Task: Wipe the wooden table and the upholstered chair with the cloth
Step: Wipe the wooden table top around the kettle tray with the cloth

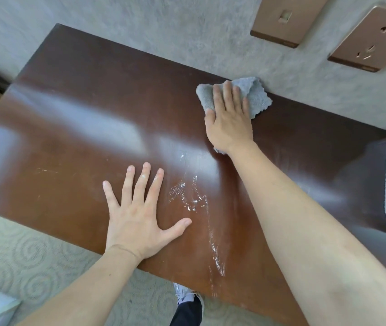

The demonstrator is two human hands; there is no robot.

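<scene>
The grey fleecy cloth (253,95) lies bunched at the far edge of the worktop (74,109), right against the wall, flattened under my right hand (228,116) with fingers straight so the pressure spreads as I wipe. My left hand (138,212) rests open and splayed near the front edge, probably to brace me. Between them, white smears (192,194) streak the glossy dark brown wood, not yet wiped.

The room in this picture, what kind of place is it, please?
Probably an indoor furnished room, perhaps a hotel room or bedroom: a glossy wooden table stands against a wall with bronze-coloured sockets, on patterned carpet.
</scene>
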